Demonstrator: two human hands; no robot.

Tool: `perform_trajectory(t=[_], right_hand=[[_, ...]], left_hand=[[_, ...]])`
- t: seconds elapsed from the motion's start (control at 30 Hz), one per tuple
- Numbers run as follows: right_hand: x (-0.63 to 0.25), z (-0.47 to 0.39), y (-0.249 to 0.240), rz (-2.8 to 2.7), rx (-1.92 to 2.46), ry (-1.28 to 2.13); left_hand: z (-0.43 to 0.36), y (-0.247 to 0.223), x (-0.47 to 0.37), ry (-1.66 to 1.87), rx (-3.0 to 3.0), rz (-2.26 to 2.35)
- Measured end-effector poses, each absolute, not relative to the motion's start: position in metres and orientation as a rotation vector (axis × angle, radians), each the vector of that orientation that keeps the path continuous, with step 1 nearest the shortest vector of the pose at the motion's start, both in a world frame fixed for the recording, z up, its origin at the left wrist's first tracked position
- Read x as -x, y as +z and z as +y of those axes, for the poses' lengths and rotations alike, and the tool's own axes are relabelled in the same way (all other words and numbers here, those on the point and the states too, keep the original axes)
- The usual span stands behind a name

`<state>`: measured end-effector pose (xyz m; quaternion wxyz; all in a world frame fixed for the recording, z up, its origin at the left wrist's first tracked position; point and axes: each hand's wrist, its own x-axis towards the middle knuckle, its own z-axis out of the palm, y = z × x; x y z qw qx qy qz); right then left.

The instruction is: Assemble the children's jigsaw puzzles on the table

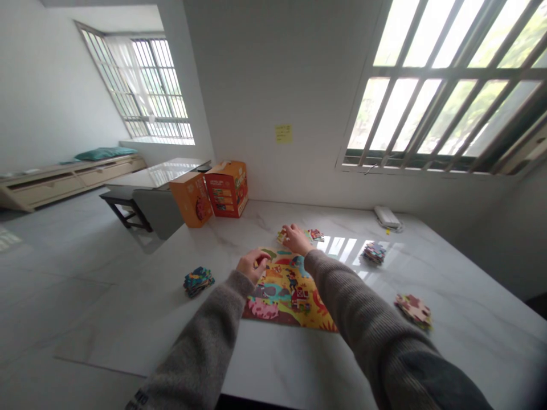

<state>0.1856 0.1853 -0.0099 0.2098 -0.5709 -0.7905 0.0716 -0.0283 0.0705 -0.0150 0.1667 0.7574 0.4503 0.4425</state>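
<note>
A colourful, partly covered puzzle picture (284, 290) lies flat on the white marbled table, under and between my forearms. At its upper left edge is my left hand (253, 265), fingers curled together; whether a piece is between them is too small to tell. My right hand (296, 239) reaches past the picture's far edge, over some loose pieces (281, 236), its fingers bent downward; contact with a piece cannot be made out. More loose pieces (316, 234) lie just right of that hand.
Piece stacks stand at the left (199, 281), right (374, 253) and near right (413, 311). Two orange boxes (226, 189) (192, 199) stand at the back left edge. A white device (387, 217) with a cable lies at the back right.
</note>
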Motion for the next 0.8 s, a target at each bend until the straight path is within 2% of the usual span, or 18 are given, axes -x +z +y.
perform_trajectory(t=[0.27,0.5,0.67,0.8], right_hand=[[-0.179,0.170,0.009,-2.075,1.332,0.553],[-0.181,0.120,0.026,-1.975,0.832,1.131],[-0.184,0.096,0.036,-1.996,0.803,1.120],[-0.192,0.076,0.039,-2.076,0.880,0.851]], left_hand=[[0.074,-0.017,0.027,1.320,-1.814,1.279],[0.079,-0.017,0.025,1.329,-1.434,1.059],[0.071,-0.009,0.022,1.227,-1.404,0.979],[0.067,-0.007,0.022,1.128,-1.444,0.932]])
